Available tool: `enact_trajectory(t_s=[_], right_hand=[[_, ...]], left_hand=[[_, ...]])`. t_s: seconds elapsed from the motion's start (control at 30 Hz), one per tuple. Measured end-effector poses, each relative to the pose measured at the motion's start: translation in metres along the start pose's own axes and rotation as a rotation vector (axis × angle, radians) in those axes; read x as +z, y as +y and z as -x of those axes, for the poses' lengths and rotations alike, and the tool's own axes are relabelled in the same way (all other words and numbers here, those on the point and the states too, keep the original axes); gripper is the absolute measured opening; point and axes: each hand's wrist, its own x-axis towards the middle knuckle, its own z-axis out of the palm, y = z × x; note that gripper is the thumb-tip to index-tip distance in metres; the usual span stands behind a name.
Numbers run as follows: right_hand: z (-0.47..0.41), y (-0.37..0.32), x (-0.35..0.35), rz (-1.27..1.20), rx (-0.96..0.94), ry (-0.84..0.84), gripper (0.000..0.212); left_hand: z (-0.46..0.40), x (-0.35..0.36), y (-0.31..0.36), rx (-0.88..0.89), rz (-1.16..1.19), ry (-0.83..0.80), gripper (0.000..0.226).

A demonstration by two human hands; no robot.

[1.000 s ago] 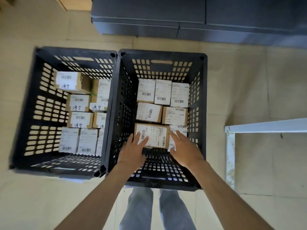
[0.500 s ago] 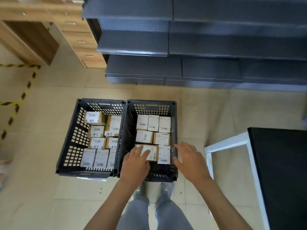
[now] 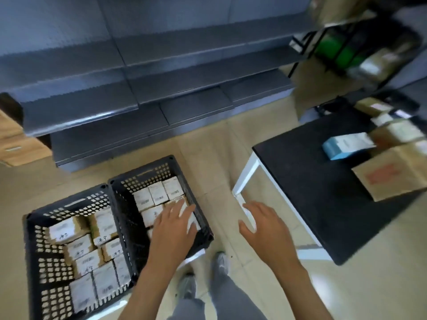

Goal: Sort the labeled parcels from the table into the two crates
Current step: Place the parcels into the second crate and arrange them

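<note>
Standing side by side on the beige tiled floor (image 3: 231, 144), two black perforated plastic crates are being shown from above, their adjacent walls touching. The left-hand crate (image 3: 44, 257) is being filled by small brown cardboard parcels with white printed labels (image 3: 87, 250), several marked with handwriting. The right-hand crate (image 3: 147, 176) is being occupied by similar white-labelled parcels (image 3: 159, 195) packed in rows.

The left hand (image 3: 172, 229) is being held over the near part of the right-hand crate, fingers straight and slightly spread, with nothing gripped; whether the parcels beneath it are being touched cannot be told. The right hand (image 3: 265, 226) is being held in the air between that crate and the black-topped table with white metal legs (image 3: 307, 181), fingers relaxed and spread, nothing held.

More parcels are being kept on the far right part of the table, well apart from both hands: a large brown cardboard box with a red print (image 3: 392, 174), a light blue and white box (image 3: 346, 145), and several smaller brown labelled boxes (image 3: 397, 132), all blurred. Grey metal shelving (image 3: 143, 77) is being seen behind the crates.
</note>
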Motion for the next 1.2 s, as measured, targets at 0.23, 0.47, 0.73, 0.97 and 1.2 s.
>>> enact_trajectory(t_s=[0.23, 0.47, 0.73, 0.97, 1.2], right_hand=[[0.081, 0.064, -0.043, 0.021, 0.229, 0.157, 0.042], [0.151, 0.149, -0.087, -0.008, 0.457, 0.259, 0.040], [0.219, 0.280, -0.145, -0.043, 0.497, 0.291, 0.040], [0.261, 0.376, -0.183, -0.030, 0.536, 0.354, 0.039], [0.250, 0.453, -0.209, -0.034, 0.570, 0.380, 0.037]], left_hand=[[-0.002, 0.001, 0.082, 0.256, -0.030, -0.055, 0.047], [0.013, 0.017, 0.196, 0.478, -0.025, -0.053, 0.045], [0.056, 0.061, 0.353, 0.586, -0.007, -0.038, 0.043], [0.070, 0.091, 0.464, 0.636, -0.044, -0.087, 0.043], [0.038, 0.123, 0.549, 0.703, -0.116, -0.082, 0.040]])
